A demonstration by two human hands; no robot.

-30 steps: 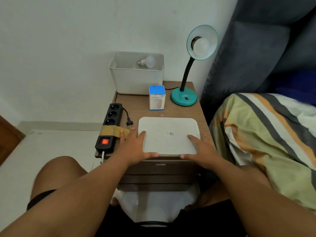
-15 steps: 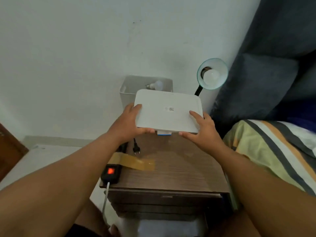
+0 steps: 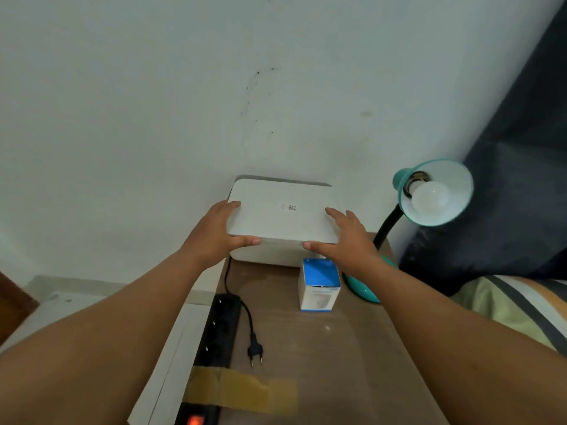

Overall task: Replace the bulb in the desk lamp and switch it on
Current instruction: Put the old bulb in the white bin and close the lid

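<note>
A teal desk lamp point(image 3: 437, 191) stands at the back right of the wooden bedside table point(image 3: 322, 348), unlit, with a white bulb point(image 3: 429, 196) in its shade. A blue and white bulb box point(image 3: 320, 283) stands in front of the white bin point(image 3: 270, 254). A flat white lid point(image 3: 285, 210) lies on top of the bin and hides what is inside. My left hand point(image 3: 219, 236) grips the lid's left front corner. My right hand point(image 3: 346, 237) holds its right front edge. The lamp's black plug point(image 3: 255, 352) lies loose on the table.
A black power strip point(image 3: 219, 329) with a lit red switch point(image 3: 194, 421) runs along the table's left edge, held down by brown tape point(image 3: 245, 394). A striped blanket point(image 3: 518, 305) and dark cushion point(image 3: 515, 191) sit to the right. A white wall rises behind.
Both hands lifted the white lid from the table's front, carried it back and set it on the bin. The bulb inside the bin is now covered.
</note>
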